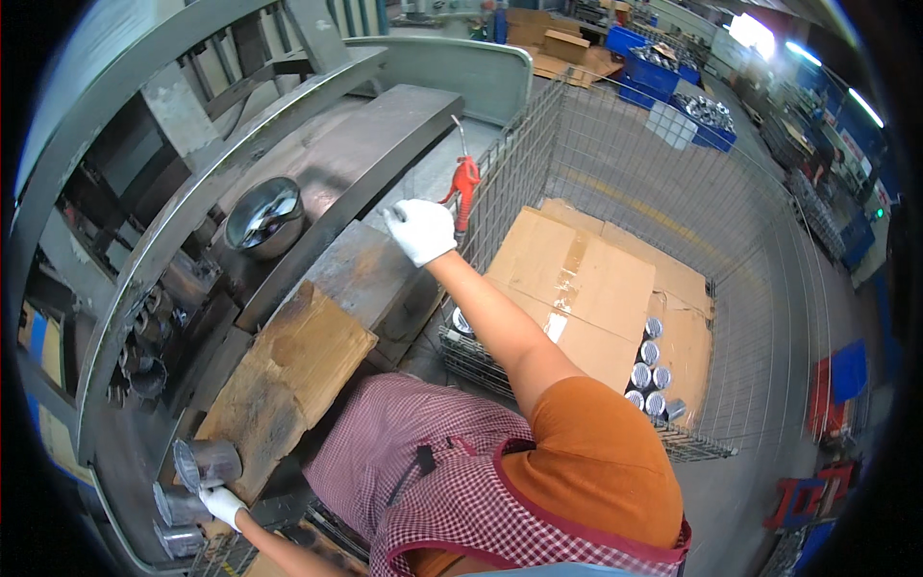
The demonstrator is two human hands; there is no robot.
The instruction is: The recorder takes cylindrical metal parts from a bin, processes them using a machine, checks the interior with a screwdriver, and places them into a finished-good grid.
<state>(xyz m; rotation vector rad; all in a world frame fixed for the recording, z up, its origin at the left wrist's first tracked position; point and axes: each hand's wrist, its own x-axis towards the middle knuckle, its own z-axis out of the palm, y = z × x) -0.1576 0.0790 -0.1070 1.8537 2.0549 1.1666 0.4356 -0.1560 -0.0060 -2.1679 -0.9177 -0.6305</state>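
My left hand [223, 505], in a white glove, is closed at the lower edge of a shiny metal cylinder [217, 462] lying on its side. Part of its fingers is hidden. Below it two more metal cylinders [180, 503] lie in a row beside the bench. My right hand [421, 232], also gloved in white, is raised over a grey metal block [361, 269] with its fingers curled in; anything inside them is hidden. Just right of it a red air blow gun [463, 183] stands upright, nozzle up, apart from the fingers as far as I can see.
A metal bowl [266, 219] with shiny pieces sits on the machine bed. Worn cardboard [279, 375] covers the bench before me. To my right is a wire cage [567, 106] holding cardboard sheets [586, 279] and several cylinders [650, 353]. Blue bins [711, 135] stand farther back.
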